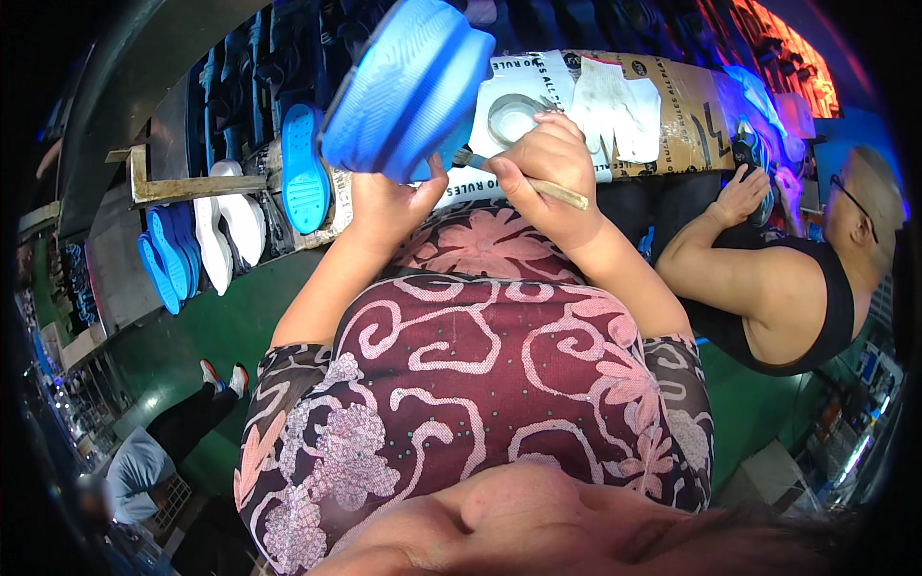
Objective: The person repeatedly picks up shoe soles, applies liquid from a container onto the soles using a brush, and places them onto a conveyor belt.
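Close up, a thick blue shoe sole [408,82] with a finely ridged surface stands tilted, its lower end in my left hand [384,206]. The fingers of that hand are mostly hidden behind the sole. A small brush [560,194] with a pale wooden handle is gripped in my right hand [547,178]. Its dark bristle end points left, right beside the lower edge of the sole; whether it touches cannot be made out. Beyond my right hand, a shallow round dish [501,123] rests on white printed sheeting [492,88].
Cardboard [687,110] covers the worktop, with stained white paper [634,120] on it. At left lie a light-blue sole [305,173], white soles [240,216] and darker blue soles [173,254] near a wooden bar [206,188]. A co-worker [788,278] handles a shoe at right; another person [144,470] is lower left.
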Motion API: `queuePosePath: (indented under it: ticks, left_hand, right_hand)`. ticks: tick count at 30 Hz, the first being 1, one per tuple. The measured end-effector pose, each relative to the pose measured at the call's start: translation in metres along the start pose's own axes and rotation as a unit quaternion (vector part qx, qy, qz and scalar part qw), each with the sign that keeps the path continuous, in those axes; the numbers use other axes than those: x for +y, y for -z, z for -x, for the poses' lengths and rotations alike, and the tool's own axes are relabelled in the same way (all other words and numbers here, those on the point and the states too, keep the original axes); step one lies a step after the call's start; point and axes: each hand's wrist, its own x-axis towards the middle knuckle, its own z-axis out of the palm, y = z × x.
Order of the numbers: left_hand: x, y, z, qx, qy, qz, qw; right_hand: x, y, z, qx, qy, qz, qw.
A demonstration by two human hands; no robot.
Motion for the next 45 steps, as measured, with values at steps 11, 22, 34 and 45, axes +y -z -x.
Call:
queuePosePath:
  ticks: [11, 22, 34, 45]
  left_hand:
    - [-0.008, -0.009, -0.003, -0.001, -0.017, 0.001, 1.000]
    - [-0.002, 0.003, 0.004, -0.077, 0.021, -0.049, 0.996]
    - [-0.004, 0.008, -0.003, -0.055, -0.013, -0.122, 0.991]
    - [0.062, 0.052, -0.088, -0.205, 0.260, 0.441, 0.834]
  right_hand:
    - [0.005, -0.004, -0.001, 0.068, 0.013, -0.055, 0.996]
    - [0.005, 0.001, -0.001, 0.075, -0.019, -0.097, 0.992]
    - [0.000, 0.016, 0.001, 0.093, 0.056, 0.014, 0.994]
    - [0.014, 0.041, 0.037, 0.175, -0.136, -0.032, 0.975]
